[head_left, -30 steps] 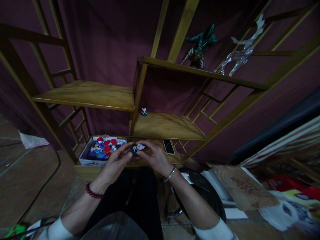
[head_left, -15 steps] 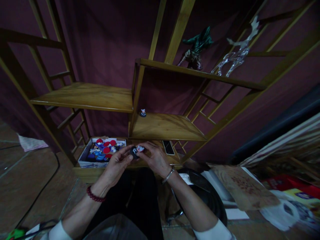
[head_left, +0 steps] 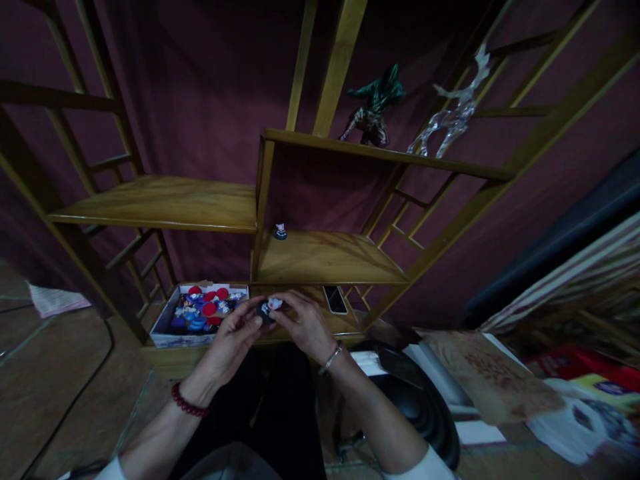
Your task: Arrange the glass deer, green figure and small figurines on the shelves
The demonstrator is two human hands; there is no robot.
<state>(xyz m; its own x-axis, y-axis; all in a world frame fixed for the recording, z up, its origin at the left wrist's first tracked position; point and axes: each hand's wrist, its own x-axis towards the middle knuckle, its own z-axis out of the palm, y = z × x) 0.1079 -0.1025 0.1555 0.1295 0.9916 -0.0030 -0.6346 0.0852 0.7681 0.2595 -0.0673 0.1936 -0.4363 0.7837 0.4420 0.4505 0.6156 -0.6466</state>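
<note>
Small figure (head_left: 271, 307) clamped between left hand (head_left: 231, 337) and right hand (head_left: 306, 327)

The small figure is held tilted onto its side, over or just in front of the low board (head_left: 345, 323); which of the two cannot be told. The left hand pinches its dark base, thumb on the near side, while the right hand's fingers close on its pale head. A red bead bracelet (head_left: 189, 403) circles the left wrist and a silver bracelet (head_left: 330, 359) the right.

Beside the left hand, an open box (head_left: 177, 341) stands on the board, filled with toys (head_left: 209, 309) in red, blue and white. Right of the right hand, a phone (head_left: 335, 299) lies on the board, dark screen up.

Higher up, a second figure (head_left: 281, 232) stands upright at the back left corner of the middle shelf (head_left: 330, 257). The top shelf (head_left: 320, 143) carries a statue (head_left: 377, 103) with a green upper part and, to its right, a clear deer ornament (head_left: 453, 117). A dark purple wall (head_left: 200, 100) rises behind. At lower right, a black stool (head_left: 420, 408) is near the right forearm, with a plastic bag (head_left: 565, 427) farther right
</note>
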